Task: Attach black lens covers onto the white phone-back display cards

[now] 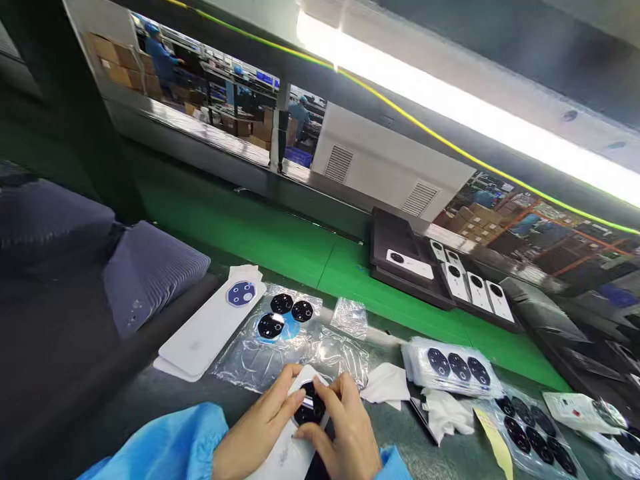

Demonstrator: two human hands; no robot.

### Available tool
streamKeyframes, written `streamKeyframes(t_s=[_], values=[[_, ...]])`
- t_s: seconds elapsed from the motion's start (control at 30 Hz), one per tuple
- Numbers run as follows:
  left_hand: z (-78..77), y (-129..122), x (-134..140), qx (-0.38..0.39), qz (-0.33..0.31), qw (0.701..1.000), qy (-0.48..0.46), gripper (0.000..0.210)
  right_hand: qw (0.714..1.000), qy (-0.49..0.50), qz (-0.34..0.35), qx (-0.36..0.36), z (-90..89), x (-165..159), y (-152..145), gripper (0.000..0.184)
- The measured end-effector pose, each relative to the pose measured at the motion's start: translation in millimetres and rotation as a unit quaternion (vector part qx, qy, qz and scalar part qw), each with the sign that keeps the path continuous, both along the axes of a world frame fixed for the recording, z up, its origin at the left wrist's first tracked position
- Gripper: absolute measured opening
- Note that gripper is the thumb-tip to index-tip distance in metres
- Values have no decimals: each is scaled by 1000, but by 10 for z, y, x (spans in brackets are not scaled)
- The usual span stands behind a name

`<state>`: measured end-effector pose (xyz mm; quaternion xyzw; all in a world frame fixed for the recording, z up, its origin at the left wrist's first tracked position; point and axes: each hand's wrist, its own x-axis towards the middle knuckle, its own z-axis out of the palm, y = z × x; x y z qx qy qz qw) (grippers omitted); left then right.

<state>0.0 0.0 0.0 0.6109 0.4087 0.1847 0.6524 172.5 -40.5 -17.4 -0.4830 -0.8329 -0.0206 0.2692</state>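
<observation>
A white phone-back-shaped panel (281,459) lies in front of me, tilted, with a black round camera lens cover (309,415) at its upper end. My left hand (257,427) grips the panel's left side, its thumb at the cover's edge. My right hand (349,427) curls around the cover from the right, finger and thumb at its rim. Just beyond, a clear plastic sheet (245,363) carries a few loose black discs (271,326). To its left rests a stack of white panels (210,327), the top one with a bluish disc (241,293).
Stacked grey trays (153,273) stand at left. Black trays (410,283) with white panels sit on the green surface (280,250) behind. On the right are bagged black discs (459,365), crumpled white wipes (447,412) and a yellow strip (495,441). People in blue work beyond the opening.
</observation>
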Motion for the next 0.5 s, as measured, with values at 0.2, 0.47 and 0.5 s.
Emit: streamKeyframes(t_s=[0.2,0.47,0.5], values=[[-35,16,-44,7,10,1000,-14,58,998,-2,-24,50,160,-104,54,53],[-57,34,-75,-20,29,997,-70,62,994,97,-50,-16,48,71,33,32],[-54,40,-80,-28,34,996,-79,64,988,135,-68,-29,15,76,25,31]])
